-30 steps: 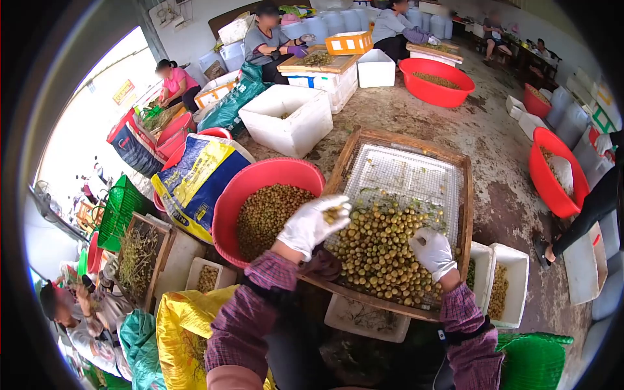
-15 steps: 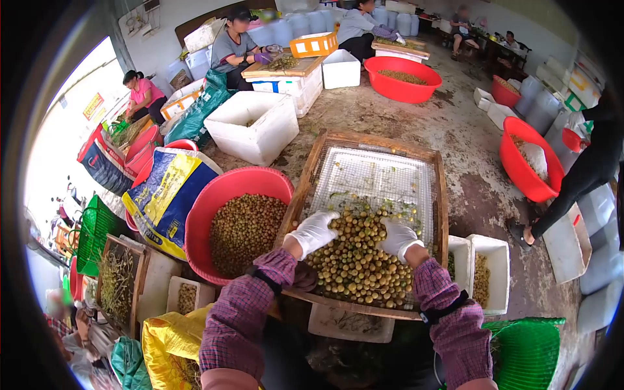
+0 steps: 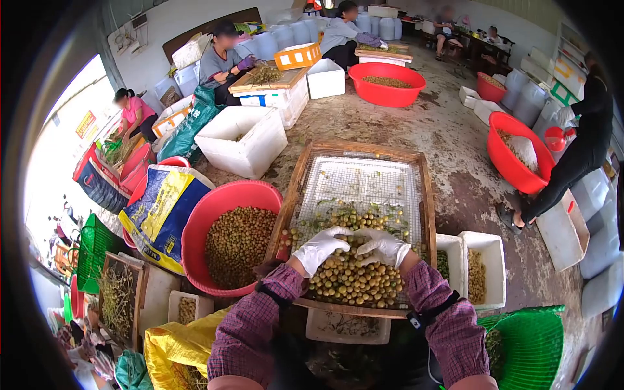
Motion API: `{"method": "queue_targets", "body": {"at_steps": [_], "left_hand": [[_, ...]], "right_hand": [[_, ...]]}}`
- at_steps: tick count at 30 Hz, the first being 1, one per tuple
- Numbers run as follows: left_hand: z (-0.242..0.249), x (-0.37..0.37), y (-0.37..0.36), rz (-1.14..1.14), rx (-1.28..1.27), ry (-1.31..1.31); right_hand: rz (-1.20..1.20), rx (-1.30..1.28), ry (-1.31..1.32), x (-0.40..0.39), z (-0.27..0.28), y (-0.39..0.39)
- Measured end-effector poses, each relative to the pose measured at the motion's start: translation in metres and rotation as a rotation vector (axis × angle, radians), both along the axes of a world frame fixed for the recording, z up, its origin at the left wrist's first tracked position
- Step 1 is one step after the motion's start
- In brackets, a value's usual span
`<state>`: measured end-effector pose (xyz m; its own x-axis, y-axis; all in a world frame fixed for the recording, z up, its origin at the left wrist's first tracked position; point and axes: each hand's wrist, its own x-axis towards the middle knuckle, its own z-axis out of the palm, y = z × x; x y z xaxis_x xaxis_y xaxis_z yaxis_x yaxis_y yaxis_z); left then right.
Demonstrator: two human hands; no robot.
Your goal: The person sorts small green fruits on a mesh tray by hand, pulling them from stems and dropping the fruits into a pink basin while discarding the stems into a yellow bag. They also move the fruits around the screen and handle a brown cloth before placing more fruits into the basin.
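A wood-framed wire mesh screen [image 3: 426, 214] lies in front of me, bearing a heap of small round yellow-brown fruits [image 3: 354, 286] with green bits among them. My left hand [image 3: 322, 249], in a white glove, reaches into the heap from the left, fingers stretched out. From the right, my right hand [image 3: 383, 247], also gloved in white, lies on the fruits with its fingers apart and slightly curved. The two hands are close together, with fruits between and beneath them. Some fingertips are hidden among the fruits.
To the left stands a red tub [image 3: 188, 240] of similar fruits, beside a blue-yellow sack [image 3: 166, 214]. White foam boxes [image 3: 484, 244] with fruits stand right of the screen, above a green basket [image 3: 533, 351]. Other people work farther back; one in black stands at right by a red tub [image 3: 513, 175].
My hands have come closer together over the heap, drawing fruits between them. The view has shifted slightly, and the person in black shows more fully at right.
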<state>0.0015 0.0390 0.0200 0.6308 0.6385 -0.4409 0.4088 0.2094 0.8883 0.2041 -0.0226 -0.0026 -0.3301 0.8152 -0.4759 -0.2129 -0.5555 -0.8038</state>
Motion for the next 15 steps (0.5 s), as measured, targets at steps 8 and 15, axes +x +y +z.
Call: {"method": "queue_targets", "body": {"at_steps": [8,15], "left_hand": [[-0.008,-0.005,-0.006,0.235,-0.386,-0.425],[-0.009,-0.006,-0.008,0.343,-0.642,-0.560]], "right_hand": [[-0.266,-0.220,0.125,-0.002,-0.003,-0.014],[-0.412,-0.168,0.411,0.001,-0.011,-0.029]]}}
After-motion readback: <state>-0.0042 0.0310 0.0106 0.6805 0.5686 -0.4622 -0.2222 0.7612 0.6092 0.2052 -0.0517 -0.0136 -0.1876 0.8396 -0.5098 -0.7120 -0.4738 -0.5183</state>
